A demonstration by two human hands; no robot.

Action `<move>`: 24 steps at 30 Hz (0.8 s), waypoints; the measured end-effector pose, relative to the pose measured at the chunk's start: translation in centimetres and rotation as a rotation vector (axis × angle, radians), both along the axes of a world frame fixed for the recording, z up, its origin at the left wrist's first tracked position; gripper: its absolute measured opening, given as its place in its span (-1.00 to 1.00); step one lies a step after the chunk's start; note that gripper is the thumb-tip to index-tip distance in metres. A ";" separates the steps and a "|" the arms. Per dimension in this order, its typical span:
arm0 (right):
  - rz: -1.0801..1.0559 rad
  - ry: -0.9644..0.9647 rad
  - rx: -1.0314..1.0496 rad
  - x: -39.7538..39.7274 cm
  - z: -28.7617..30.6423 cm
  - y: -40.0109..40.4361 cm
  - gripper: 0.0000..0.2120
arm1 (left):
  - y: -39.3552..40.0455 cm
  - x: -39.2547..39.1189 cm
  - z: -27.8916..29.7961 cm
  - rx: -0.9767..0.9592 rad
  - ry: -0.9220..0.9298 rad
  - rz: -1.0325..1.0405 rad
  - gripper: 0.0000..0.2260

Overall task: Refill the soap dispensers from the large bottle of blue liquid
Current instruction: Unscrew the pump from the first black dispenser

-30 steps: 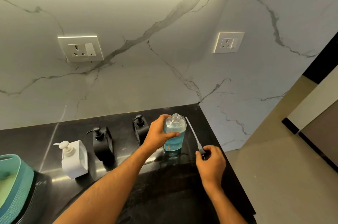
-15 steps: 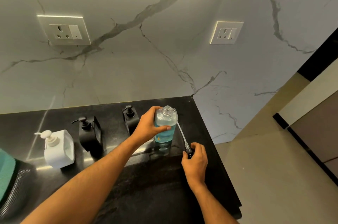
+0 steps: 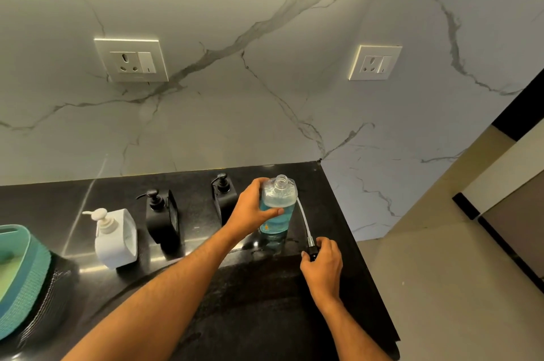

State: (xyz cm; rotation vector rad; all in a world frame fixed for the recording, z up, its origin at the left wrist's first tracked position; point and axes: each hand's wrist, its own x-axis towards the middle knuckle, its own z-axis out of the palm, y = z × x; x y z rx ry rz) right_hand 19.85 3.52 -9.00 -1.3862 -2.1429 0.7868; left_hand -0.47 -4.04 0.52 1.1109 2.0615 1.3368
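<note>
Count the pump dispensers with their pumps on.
3, in a row on the counter: a white one at left, a black one in the middle, another black one behind the left hand.

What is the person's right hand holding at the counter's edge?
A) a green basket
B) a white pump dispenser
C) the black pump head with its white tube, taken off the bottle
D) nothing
C: the right hand grips the pump head, its tube slanting up beside the open clear bottle that the left hand holds.
</note>
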 end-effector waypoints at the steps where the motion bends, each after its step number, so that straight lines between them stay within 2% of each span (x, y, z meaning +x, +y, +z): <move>1: -0.001 -0.009 -0.001 0.0 0.0 0.0 -0.57 | -0.1 0.0 0.0 -0.003 0.008 0.005 -0.35; 7: -0.009 -0.047 0.009 -0.1 0.4 0.0 -0.48 | -1.3 0.2 -0.2 -0.036 0.063 0.069 -0.21; 11: -0.047 -0.095 0.148 0.0 1.8 -0.6 -0.37 | -3.2 1.0 -0.1 -0.032 0.078 0.112 -0.15; 15: 0.000 0.084 0.252 -0.1 3.9 -2.5 -0.42 | -6.5 2.0 0.1 0.009 0.109 0.143 -0.18; 19: 0.143 0.244 0.249 -1.5 5.4 -5.9 -0.48 | -10.3 1.8 -0.4 0.054 0.131 0.263 -0.29; 24: 0.296 0.290 0.185 -5.7 6.1 -10.0 -0.43 | -13.1 -0.1 -1.6 0.011 0.075 0.427 -0.30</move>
